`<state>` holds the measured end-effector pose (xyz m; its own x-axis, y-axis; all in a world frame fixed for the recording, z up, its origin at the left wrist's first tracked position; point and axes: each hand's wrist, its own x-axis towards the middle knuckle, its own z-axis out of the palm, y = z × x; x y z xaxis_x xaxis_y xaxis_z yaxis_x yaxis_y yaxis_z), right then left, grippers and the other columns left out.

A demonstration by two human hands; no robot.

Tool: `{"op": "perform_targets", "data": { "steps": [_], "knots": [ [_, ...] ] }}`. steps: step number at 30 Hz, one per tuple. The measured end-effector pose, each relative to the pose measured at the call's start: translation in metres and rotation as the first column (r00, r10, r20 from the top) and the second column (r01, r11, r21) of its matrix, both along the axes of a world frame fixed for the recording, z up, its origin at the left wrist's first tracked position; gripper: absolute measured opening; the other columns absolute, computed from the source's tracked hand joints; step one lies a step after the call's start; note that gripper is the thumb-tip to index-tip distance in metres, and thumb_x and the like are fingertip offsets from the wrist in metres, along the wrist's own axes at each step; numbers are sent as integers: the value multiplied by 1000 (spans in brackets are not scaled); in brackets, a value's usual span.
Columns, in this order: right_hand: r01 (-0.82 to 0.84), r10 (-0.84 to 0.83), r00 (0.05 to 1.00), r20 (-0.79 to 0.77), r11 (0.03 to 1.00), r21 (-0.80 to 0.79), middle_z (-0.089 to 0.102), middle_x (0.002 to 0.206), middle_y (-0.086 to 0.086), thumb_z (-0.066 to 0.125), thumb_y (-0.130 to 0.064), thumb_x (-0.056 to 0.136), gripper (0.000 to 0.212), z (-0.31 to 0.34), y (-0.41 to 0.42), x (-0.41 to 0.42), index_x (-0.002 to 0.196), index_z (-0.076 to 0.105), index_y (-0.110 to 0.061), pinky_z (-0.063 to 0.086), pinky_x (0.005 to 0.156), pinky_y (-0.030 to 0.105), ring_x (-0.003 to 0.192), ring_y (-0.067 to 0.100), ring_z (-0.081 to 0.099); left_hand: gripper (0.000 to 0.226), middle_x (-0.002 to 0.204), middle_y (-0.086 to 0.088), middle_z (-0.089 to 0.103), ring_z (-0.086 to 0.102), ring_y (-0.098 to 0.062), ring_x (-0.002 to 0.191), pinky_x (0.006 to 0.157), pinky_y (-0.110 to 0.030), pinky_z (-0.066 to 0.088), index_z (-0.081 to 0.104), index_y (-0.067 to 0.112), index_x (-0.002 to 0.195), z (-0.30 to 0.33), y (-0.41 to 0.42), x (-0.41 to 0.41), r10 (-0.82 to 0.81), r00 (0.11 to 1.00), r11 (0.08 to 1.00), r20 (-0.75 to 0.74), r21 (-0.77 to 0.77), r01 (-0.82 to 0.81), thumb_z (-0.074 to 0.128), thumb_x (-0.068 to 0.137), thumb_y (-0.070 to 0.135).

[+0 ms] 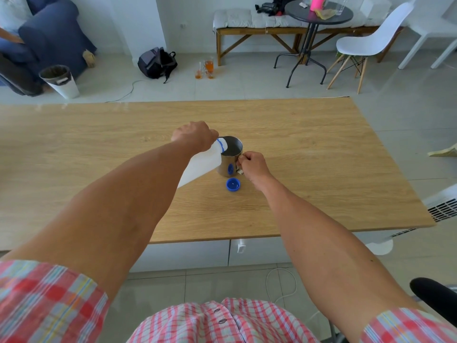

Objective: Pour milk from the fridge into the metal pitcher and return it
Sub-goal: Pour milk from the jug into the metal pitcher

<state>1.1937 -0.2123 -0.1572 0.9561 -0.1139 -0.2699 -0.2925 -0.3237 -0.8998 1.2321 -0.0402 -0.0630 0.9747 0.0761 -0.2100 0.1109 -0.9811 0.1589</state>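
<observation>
A wooden table (296, 149) stands on a pale tiled floor (247, 82) before white walls (197, 21). Beyond it are a blue sofa (49, 38), a cushioned bench (247, 28), a round black table (319, 14) and a white chair (371, 40).

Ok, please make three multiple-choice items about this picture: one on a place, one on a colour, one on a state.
1. Where does the cap lie?
A. on the table, near side of the pitcher
B. inside the pitcher
C. on the floor

2. What colour is the cap?
A. red
B. blue
C. white

3. How is the milk bottle held?
A. upright, closed
B. lying flat on the table
C. tilted, open mouth over the pitcher

Key: 1 A, it rests on the table before the pitcher. 2 B, clearly blue. 3 C, the left hand tips it while the right hand grips the handle.
</observation>
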Motion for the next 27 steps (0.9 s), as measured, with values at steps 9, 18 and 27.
{"op": "perform_targets", "data": {
  "steps": [9, 18, 27],
  "knots": [
    [-6, 6, 1000, 12, 1000, -8, 66, 84, 8, 47, -8, 105, 29, -2, -1, 1, 84, 68, -6, 44, 63, 25, 71, 14, 54, 37, 84, -6, 59, 59, -25, 79, 70, -34, 42, 60, 13, 100, 0, -1, 3, 3, 1000, 1000, -3, 6, -3, 39, 100, 44],
    [-1, 0, 1000, -8, 1000, -3, 65, 85, 10, 46, -7, 103, 28, -2, -2, 2, 92, 69, 4, 44, 65, 27, 72, 15, 54, 36, 83, -6, 58, 59, -27, 83, 71, -35, 42, 60, 13, 101, 0, -2, 6, -9, 1000, 1000, 3, 22, 9, 39, 100, 43],
    [-5, 5, 1000, -11, 1000, 0, 66, 85, 11, 47, -7, 102, 27, -2, -1, 3, 91, 69, 3, 45, 67, 29, 74, 16, 55, 36, 83, -5, 57, 59, -27, 86, 72, -35, 43, 58, 14, 104, 0, -2, 7, -15, 1000, 1000, -4, 24, 15, 40, 100, 44]
  ]
}}
